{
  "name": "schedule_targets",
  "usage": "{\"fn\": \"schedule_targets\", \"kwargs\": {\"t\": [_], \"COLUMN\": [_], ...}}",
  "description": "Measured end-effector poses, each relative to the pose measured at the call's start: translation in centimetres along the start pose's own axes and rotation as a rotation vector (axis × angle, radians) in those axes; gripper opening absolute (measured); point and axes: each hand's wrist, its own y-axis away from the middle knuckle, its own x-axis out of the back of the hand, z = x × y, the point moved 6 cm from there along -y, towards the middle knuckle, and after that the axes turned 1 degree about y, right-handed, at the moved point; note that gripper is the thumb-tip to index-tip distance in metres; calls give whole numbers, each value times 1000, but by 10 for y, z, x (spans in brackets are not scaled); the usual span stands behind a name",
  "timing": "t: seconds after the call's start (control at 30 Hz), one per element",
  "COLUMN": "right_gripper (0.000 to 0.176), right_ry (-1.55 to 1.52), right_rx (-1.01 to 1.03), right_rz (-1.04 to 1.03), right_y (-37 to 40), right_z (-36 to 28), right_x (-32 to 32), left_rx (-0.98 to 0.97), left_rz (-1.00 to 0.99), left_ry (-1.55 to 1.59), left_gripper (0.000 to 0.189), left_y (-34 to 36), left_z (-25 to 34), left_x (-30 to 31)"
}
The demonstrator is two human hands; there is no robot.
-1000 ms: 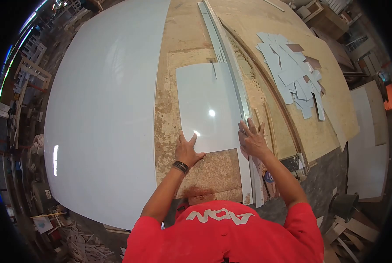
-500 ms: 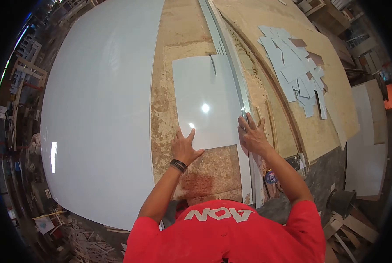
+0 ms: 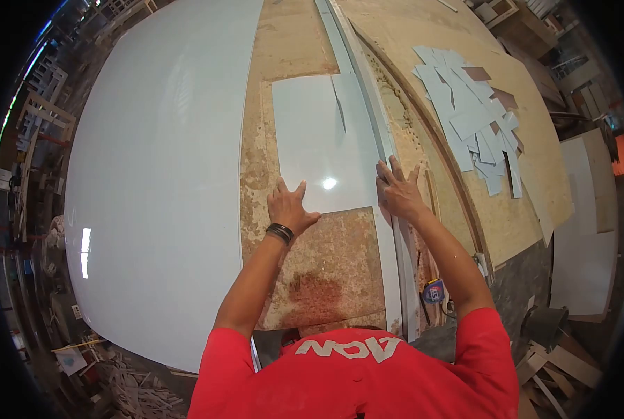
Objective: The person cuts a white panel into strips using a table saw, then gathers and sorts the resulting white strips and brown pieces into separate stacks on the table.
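Observation:
A glossy pale rectangular sheet (image 3: 312, 133) lies on the stained brown board, its right side against a long straight metal rail (image 3: 366, 84). My left hand (image 3: 290, 207), with dark bands at the wrist, rests with spread fingers on the sheet's lower left corner. At the lower right of the sheet, my right hand (image 3: 400, 190) lies over the rail with its fingers apart. A thin dark sliver or gap (image 3: 339, 105) shows near the sheet's upper right part.
A large glossy white sheet (image 3: 158, 160) covers the left side. Several pale offcuts (image 3: 472, 112) are piled on the plywood (image 3: 535, 167) at right. A blue tape measure (image 3: 433, 292) lies by my right forearm. Wood scraps (image 3: 141, 391) are on the floor at lower left.
The pale sheet has slid forward, away from my body, along the rail. Both hands have moved forward too, and more of the stained board shows below the sheet.

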Motion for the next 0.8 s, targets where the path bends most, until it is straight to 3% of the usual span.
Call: {"fn": "schedule_targets", "kwargs": {"t": [0.43, 0.8], "right_gripper": [36, 55], "right_ry": [77, 122], "right_rx": [-25, -76], "right_rz": [-35, -67], "right_y": [-71, -135], "right_z": [27, 51], "right_x": [6, 15], "left_rx": [35, 52], "left_rz": [5, -26], "left_ry": [-73, -31], "left_gripper": [87, 88], "left_y": [-69, -140], "left_z": [-9, -24], "left_x": [17, 26]}}
